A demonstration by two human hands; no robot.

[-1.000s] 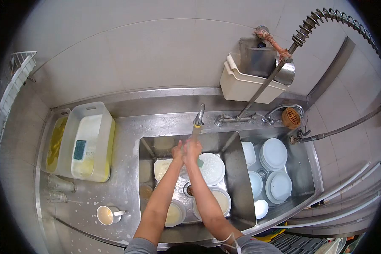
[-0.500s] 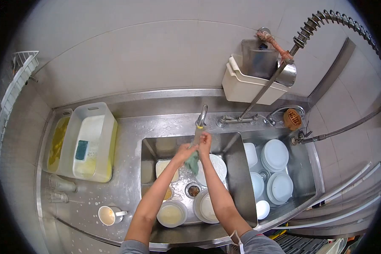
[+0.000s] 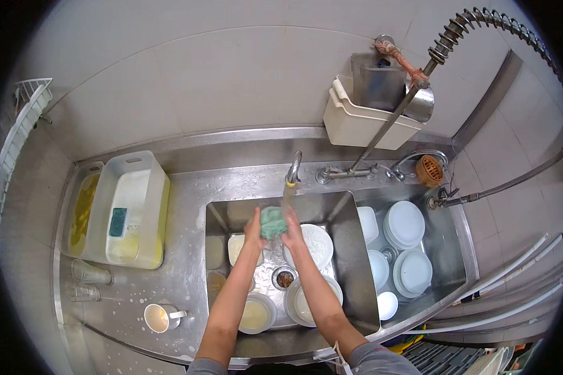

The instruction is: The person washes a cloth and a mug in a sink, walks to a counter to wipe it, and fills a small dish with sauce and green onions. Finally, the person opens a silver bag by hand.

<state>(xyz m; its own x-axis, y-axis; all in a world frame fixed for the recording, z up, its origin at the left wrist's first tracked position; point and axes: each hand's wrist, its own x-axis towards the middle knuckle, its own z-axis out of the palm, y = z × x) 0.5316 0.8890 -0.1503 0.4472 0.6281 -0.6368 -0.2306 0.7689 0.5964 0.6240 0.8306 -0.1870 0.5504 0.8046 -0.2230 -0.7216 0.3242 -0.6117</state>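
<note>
A crumpled, wet green cloth [image 3: 273, 222] is held up between my two hands over the left sink basin [image 3: 350, 250]. My left hand [image 3: 254, 231] grips its left side, and my right hand [image 3: 293, 230] has the right side. Water runs from the faucet [image 3: 295, 169] onto my right hand and the cloth's edge. Below lie white plates [image 3: 316, 247], a bowl with pale liquid [image 3: 255, 314] and stacked round dishes [image 3: 306, 306] around the drain [image 3: 284, 279].
White dishes [image 3: 405, 224] sit stacked in the right basin. Left on the counter are a plastic tub [image 3: 159, 219] with yellowish liquid and a sponge [image 3: 117, 222], glasses [image 3: 91, 272] and a mug [image 3: 157, 318]. A spray hose [image 3: 444, 47] arches at the right.
My hands have moved down and apart, turning from wringing the hanging cloth to holding it bunched between them. The view has shifted slightly.
</note>
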